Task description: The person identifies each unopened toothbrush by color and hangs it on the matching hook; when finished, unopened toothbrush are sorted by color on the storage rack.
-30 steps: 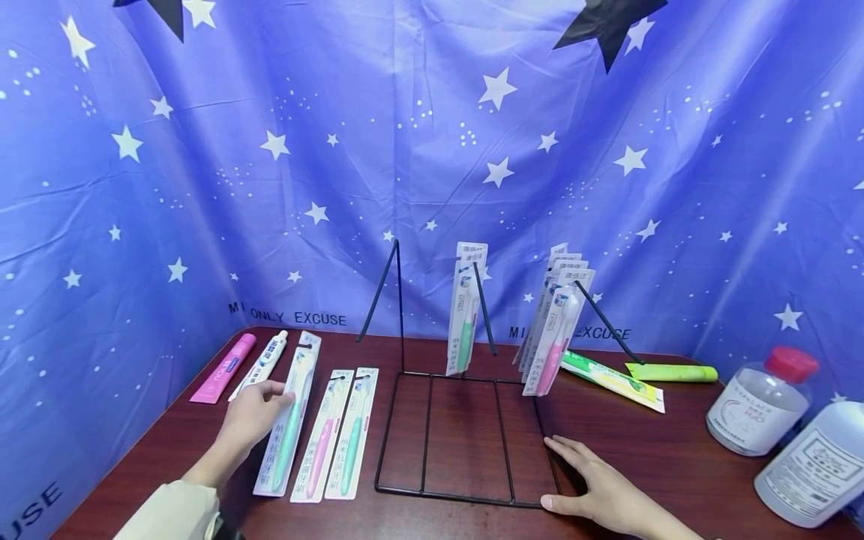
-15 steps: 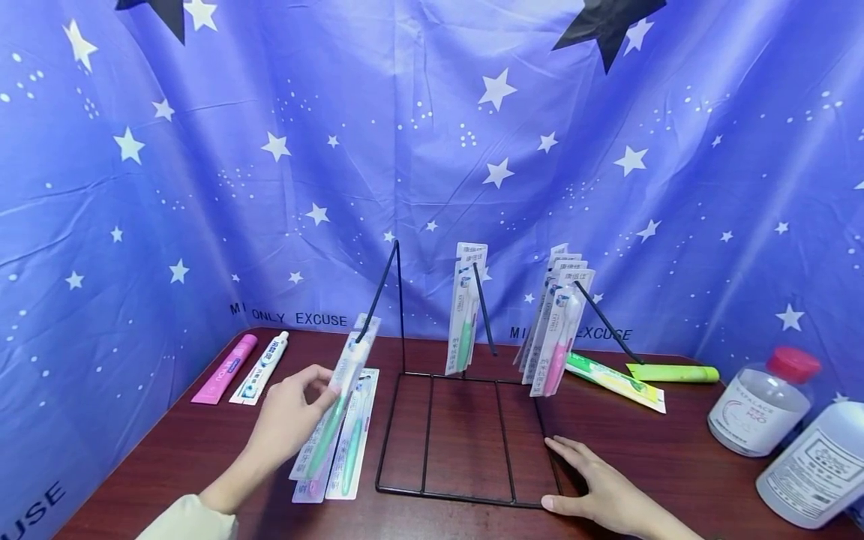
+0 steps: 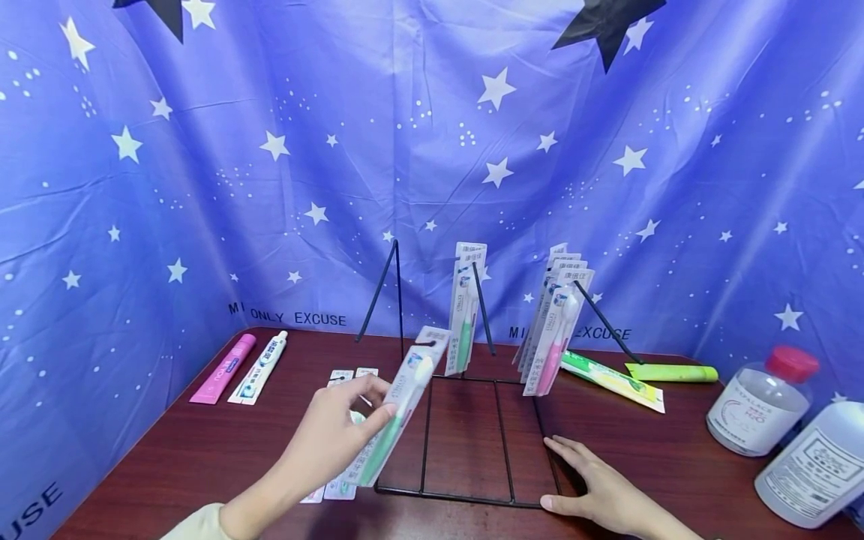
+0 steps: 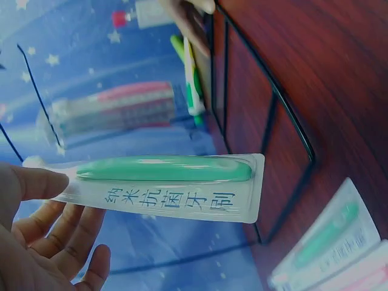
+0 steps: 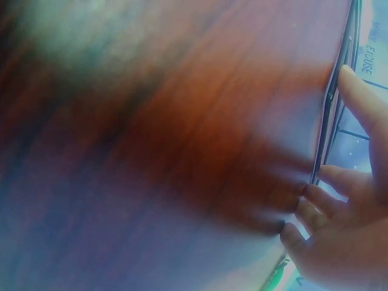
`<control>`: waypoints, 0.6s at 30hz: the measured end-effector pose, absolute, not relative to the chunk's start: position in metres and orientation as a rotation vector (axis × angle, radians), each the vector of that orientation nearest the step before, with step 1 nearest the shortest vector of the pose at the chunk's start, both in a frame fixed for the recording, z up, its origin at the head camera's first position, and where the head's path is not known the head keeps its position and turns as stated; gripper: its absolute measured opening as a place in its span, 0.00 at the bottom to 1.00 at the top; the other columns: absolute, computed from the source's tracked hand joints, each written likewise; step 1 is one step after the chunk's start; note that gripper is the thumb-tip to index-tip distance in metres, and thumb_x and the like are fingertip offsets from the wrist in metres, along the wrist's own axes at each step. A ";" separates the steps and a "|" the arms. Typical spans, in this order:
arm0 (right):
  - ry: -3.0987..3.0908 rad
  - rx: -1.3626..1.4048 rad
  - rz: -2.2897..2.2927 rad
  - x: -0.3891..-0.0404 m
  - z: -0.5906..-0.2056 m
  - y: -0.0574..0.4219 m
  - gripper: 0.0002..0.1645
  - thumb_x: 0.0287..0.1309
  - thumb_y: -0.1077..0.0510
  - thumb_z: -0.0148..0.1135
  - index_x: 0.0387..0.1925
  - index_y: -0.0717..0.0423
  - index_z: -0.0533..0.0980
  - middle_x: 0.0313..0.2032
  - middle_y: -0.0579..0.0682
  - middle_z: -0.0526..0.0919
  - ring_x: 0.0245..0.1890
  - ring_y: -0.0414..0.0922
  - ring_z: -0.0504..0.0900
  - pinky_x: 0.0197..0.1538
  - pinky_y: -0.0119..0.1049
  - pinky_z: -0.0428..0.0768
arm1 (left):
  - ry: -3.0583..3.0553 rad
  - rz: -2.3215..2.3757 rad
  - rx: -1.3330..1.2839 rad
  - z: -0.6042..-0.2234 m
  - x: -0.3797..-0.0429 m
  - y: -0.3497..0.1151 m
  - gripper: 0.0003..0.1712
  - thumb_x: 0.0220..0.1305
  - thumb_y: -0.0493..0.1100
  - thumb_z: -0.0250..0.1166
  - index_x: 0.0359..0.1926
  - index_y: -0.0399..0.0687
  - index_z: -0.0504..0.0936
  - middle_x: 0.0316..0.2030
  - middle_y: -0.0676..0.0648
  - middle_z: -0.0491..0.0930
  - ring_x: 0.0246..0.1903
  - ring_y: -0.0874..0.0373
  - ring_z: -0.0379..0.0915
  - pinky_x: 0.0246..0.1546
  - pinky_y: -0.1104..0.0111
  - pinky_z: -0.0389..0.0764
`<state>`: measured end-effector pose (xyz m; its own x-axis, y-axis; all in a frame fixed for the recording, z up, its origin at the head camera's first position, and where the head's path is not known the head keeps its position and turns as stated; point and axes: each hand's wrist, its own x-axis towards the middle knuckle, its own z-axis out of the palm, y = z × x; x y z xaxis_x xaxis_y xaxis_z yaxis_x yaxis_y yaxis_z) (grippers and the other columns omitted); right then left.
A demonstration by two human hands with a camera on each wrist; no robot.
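My left hand [image 3: 344, 420] pinches a packaged green toothbrush [image 3: 398, 416] by its side, tilted with its hang hole uppermost, over the left part of a black wire rack [image 3: 466, 500]. In the left wrist view the thumb lies across the clear pack, and the green handle [image 4: 163, 168] points away from the hand. My right hand [image 3: 601, 484] rests at the rack's right front corner, fingers spread, fingertips and thumb at the base wire. Packaged toothbrushes with green handles [image 3: 466, 330] hang on the middle hook; several more, a pink one [image 3: 556, 337] in front, hang on the right hook.
The rack's left hook [image 3: 378, 292] bears nothing. Two packaged toothbrushes [image 3: 340, 375] lie partly hidden behind my left hand. Pink [image 3: 224, 369] and white [image 3: 259, 367] tubes lie at left. A green-and-white toothpaste tube [image 3: 614, 381], a lime tube [image 3: 671, 373] and two bottles [image 3: 759, 405] are at right.
My left hand has lifted the green toothbrush pack off the table at left and carried it rightward past the other two packs to the rack. My right hand has stayed still.
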<state>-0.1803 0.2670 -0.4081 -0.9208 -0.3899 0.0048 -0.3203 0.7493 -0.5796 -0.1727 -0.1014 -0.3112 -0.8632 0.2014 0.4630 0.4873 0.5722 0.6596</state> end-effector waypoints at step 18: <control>2.861 -0.597 -0.877 -0.181 -0.409 0.267 0.48 0.47 0.39 0.64 0.63 0.61 0.60 0.61 0.65 0.60 0.58 0.66 0.61 0.47 0.63 0.67 | -2.283 -1.428 -1.013 -0.298 -0.145 -0.059 0.05 0.57 0.43 0.64 0.34 0.61 0.80 0.26 0.63 0.79 0.28 0.69 0.75 0.30 0.72 0.77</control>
